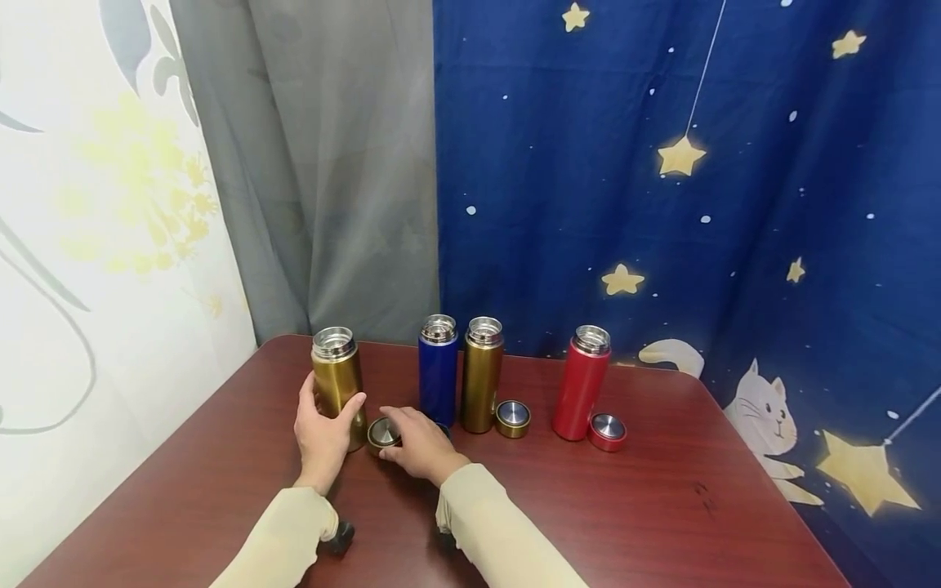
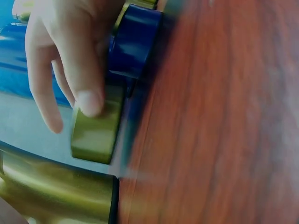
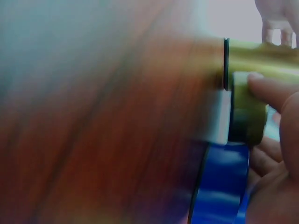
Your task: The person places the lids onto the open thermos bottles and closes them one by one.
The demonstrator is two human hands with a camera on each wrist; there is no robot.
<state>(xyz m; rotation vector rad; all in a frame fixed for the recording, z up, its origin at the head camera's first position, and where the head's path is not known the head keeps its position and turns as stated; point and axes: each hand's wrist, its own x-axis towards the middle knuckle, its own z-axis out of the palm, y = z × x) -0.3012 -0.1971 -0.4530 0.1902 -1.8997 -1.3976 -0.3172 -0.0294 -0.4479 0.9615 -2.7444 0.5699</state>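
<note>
My left hand (image 1: 323, 433) grips an upright, uncapped gold bottle (image 1: 338, 380) at the left of the group. Just right of it, my right hand (image 1: 419, 443) has its thumb and fingers at the edges of a gold lid (image 1: 384, 434) lying on the table. In the left wrist view, the thumb of the right hand (image 2: 70, 56) touches the gold lid (image 2: 96, 130), beside a blue lid (image 2: 135, 39). The right wrist view shows the right hand (image 3: 285, 149) at the gold lid (image 3: 247, 109), with the blue lid (image 3: 222, 182) alongside.
Behind the right hand stand an uncapped blue bottle (image 1: 438, 371) and another gold bottle (image 1: 481, 376), its gold lid (image 1: 512, 418) beside it. Farther right are a red bottle (image 1: 581, 384) and red lid (image 1: 607, 432). Curtains hang behind the table (image 1: 625, 506).
</note>
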